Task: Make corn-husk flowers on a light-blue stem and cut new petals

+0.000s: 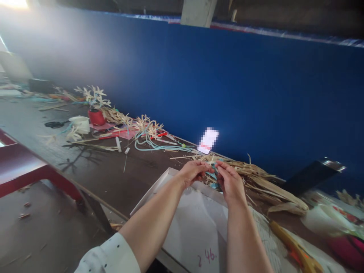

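My left hand [195, 173] and my right hand [231, 181] meet above the far edge of a shallow white box lid [196, 218]. Both are closed in a fingertip pinch around a small piece with pale and teal parts [214, 167], largely covered by the fingers. More teal bits [214, 185] show just below it. Behind and right of my hands lies a bundle of dried, straw-coloured husks [260, 176]. Red handwriting marks the lid's near end.
Left along the bench [113, 182] lie husk flowers [146, 125], teal cords [159, 147], a white cup [80, 124], a red spool [96, 116] and black scissors [56, 124]. A blurred bright phone-like rectangle [208, 140] leans on the blue wall. A yellow-handled tool [294, 246] lies right.
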A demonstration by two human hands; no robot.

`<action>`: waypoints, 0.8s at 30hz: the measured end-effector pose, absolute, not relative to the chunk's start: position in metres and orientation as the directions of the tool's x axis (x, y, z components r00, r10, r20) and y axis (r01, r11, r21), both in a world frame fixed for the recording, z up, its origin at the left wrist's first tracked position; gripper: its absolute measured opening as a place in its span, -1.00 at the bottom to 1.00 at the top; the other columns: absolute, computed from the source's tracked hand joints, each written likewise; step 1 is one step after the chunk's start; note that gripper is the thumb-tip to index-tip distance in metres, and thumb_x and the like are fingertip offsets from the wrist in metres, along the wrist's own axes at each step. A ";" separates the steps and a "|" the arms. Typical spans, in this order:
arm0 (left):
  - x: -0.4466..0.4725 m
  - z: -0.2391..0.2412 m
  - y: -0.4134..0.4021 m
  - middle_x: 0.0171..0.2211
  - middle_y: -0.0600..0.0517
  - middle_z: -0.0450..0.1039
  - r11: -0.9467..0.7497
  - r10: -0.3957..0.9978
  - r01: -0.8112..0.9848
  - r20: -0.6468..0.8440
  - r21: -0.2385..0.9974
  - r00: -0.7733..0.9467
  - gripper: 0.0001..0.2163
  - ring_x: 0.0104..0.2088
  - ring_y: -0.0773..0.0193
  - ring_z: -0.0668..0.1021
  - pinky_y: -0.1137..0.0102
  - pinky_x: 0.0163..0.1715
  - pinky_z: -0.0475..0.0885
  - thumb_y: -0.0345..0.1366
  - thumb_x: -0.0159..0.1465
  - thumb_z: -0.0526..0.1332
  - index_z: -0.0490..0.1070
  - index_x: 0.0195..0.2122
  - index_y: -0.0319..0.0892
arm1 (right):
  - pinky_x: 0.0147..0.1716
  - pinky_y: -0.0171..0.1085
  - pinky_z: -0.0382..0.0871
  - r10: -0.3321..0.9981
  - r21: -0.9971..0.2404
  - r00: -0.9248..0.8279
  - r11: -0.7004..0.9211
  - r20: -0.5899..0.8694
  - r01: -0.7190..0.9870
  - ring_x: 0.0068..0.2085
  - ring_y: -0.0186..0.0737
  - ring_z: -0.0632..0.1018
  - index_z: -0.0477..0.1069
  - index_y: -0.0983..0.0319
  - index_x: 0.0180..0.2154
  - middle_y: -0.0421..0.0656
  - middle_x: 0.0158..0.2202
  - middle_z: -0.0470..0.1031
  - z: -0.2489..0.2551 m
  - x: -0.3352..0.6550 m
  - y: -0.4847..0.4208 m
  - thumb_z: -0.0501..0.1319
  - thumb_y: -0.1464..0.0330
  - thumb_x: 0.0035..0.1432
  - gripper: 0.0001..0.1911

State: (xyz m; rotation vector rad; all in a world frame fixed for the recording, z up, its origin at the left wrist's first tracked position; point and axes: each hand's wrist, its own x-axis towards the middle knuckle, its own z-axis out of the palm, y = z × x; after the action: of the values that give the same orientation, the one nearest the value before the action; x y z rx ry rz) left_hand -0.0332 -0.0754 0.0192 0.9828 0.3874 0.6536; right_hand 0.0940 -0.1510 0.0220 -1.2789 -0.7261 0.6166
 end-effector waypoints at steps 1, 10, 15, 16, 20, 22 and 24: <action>-0.033 0.019 -0.076 -0.38 -0.05 0.49 0.386 0.659 -0.324 -0.013 0.864 0.752 -0.66 -0.61 0.56 0.29 0.59 -0.65 0.12 -0.18 -0.10 0.40 0.42 -0.39 -0.30 | -0.67 -0.46 0.15 0.780 -0.981 0.609 0.194 0.143 -0.019 -0.58 -0.46 0.32 0.50 0.21 -0.20 -0.21 -0.39 0.50 0.022 0.092 -0.151 0.36 0.18 -0.18 -0.56; -0.030 0.018 -0.078 -0.58 0.09 0.36 0.292 0.644 -0.205 -0.033 0.934 0.764 -0.66 -0.62 0.52 0.30 0.56 -0.63 0.10 -0.14 -0.13 0.39 0.41 -0.42 -0.26 | -0.67 -0.42 0.15 0.779 -0.986 0.608 0.164 0.155 0.042 -0.59 -0.38 0.35 0.50 0.25 -0.39 -0.21 -0.56 0.44 0.022 0.086 -0.150 0.39 0.12 -0.22 -0.63; -0.030 0.014 -0.078 -0.43 -0.01 0.49 0.238 0.604 -0.132 -0.041 0.962 0.796 -0.63 -0.57 0.48 0.37 0.55 -0.61 0.14 -0.13 -0.11 0.37 0.47 -0.33 -0.26 | -0.73 -0.46 0.01 0.706 -0.974 0.687 0.228 0.168 0.004 -0.65 -0.48 0.22 0.51 0.26 -0.41 -0.27 -0.62 0.39 0.023 0.091 -0.150 0.41 0.17 -0.24 -0.66; -0.030 0.013 -0.078 -0.42 -0.02 0.50 0.220 0.602 -0.116 -0.041 0.969 0.798 -0.63 -0.56 0.47 0.38 0.55 -0.60 0.16 -0.12 -0.10 0.37 0.48 -0.32 -0.25 | -0.73 -0.46 0.00 0.696 -0.970 0.695 0.244 0.180 0.007 -0.65 -0.48 0.22 0.51 0.26 -0.42 -0.25 -0.58 0.43 0.024 0.091 -0.150 0.41 0.18 -0.25 -0.66; -0.030 0.011 -0.078 -0.43 -0.01 0.51 0.153 0.611 -0.087 -0.025 0.984 0.792 -0.66 -0.54 0.44 0.39 0.52 -0.57 0.20 -0.12 -0.08 0.36 0.50 -0.33 -0.23 | -0.74 -0.44 -0.01 0.665 -0.968 0.723 0.250 0.187 0.021 -0.67 -0.48 0.23 0.51 0.27 -0.43 -0.21 -0.56 0.47 0.025 0.093 -0.150 0.42 0.17 -0.28 -0.64; -0.030 0.011 -0.078 -0.42 -0.01 0.51 0.127 0.605 -0.083 -0.011 0.988 0.796 -0.67 -0.55 0.44 0.38 0.51 -0.57 0.21 -0.13 -0.07 0.35 0.50 -0.32 -0.23 | -0.75 -0.43 -0.02 0.645 -0.970 0.741 0.239 0.189 0.039 -0.67 -0.48 0.23 0.51 0.27 -0.44 -0.21 -0.57 0.47 0.026 0.094 -0.151 0.41 0.15 -0.29 -0.63; -0.030 0.010 -0.078 -0.41 -0.01 0.51 0.095 0.587 -0.080 0.009 0.992 0.810 -0.68 -0.55 0.45 0.37 0.51 -0.56 0.21 -0.13 -0.04 0.32 0.50 -0.30 -0.23 | -0.75 -0.42 -0.02 0.626 -0.971 0.756 0.232 0.192 0.055 -0.68 -0.47 0.22 0.51 0.28 -0.45 -0.20 -0.56 0.48 0.025 0.095 -0.150 0.41 0.14 -0.28 -0.63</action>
State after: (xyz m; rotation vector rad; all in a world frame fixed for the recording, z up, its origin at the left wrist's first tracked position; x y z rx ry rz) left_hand -0.0300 -0.0776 0.0105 1.3980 0.4453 0.5187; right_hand 0.0953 -0.1503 0.0253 -1.2953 -0.6374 0.4308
